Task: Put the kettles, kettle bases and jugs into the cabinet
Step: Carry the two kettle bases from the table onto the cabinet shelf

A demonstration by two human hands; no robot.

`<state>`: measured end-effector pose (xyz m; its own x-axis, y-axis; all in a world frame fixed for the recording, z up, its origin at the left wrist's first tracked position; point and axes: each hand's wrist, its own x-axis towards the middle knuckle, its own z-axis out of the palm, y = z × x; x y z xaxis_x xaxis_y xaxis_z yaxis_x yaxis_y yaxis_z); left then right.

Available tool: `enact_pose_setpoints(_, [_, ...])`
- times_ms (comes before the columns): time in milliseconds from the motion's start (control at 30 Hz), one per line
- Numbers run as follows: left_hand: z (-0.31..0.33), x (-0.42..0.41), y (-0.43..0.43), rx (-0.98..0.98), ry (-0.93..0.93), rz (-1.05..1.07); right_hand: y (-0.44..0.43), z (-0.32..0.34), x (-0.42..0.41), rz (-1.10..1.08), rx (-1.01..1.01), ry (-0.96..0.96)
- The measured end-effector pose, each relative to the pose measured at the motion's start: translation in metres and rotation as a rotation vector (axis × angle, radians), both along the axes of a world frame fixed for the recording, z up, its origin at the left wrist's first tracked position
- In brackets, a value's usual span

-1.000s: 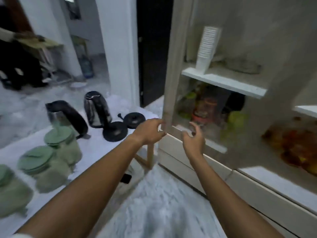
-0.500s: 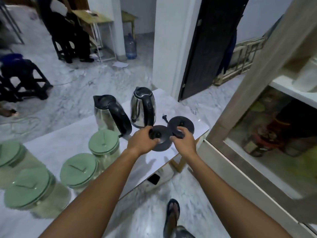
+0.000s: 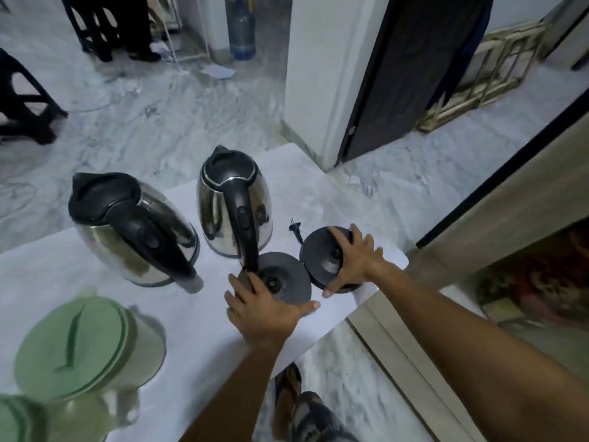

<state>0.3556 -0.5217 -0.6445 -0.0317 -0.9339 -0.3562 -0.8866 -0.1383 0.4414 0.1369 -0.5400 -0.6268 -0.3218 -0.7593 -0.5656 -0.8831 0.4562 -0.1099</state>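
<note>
Two steel kettles with black lids and handles stand on the white table [image 3: 47, 269]: one at the left [image 3: 134, 231], one in the middle [image 3: 234, 202]. Two round black kettle bases lie near the table's right end. My left hand [image 3: 264, 309] grips the nearer base [image 3: 283, 279] at its front rim. My right hand [image 3: 357, 260] grips the farther base [image 3: 322, 258], whose plug [image 3: 294, 226] trails behind. A green-lidded jug [image 3: 83, 346] stands at the near left, another jug [image 3: 19, 419] at the bottom corner. The cabinet [image 3: 522, 199] stands open at the right.
A white pillar [image 3: 322, 68] and a dark door [image 3: 411, 59] rise beyond the table. Black stools [image 3: 22, 103] and a water bottle [image 3: 242, 30] stand on the marble floor at the back. My sandalled foot [image 3: 296, 406] shows below the table edge.
Both hands left the cabinet door, swung to the table and closed on the two kettle bases. The view turned from the cabinet down to the table.
</note>
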Motion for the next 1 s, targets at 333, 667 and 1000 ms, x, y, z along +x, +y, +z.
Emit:
enact_pose_setpoints(333, [-0.007, 0.015, 0.001, -0.126, -0.037, -0.069, 0.012, -0.008, 0.019, -0.008, -0.092, 0.031])
enact_pose_setpoints(667, [0.053, 0.07, 0.068, -0.12, 0.02, -0.454, 0.179, 0.049, 0.067, -0.376, -0.286, 0.026])
enact_pose_setpoints(1000, [0.162, -0.024, 0.219, -0.332, 0.201, -1.015, 0.456, 0.169, 0.049, -0.889, -0.588, 0.109])
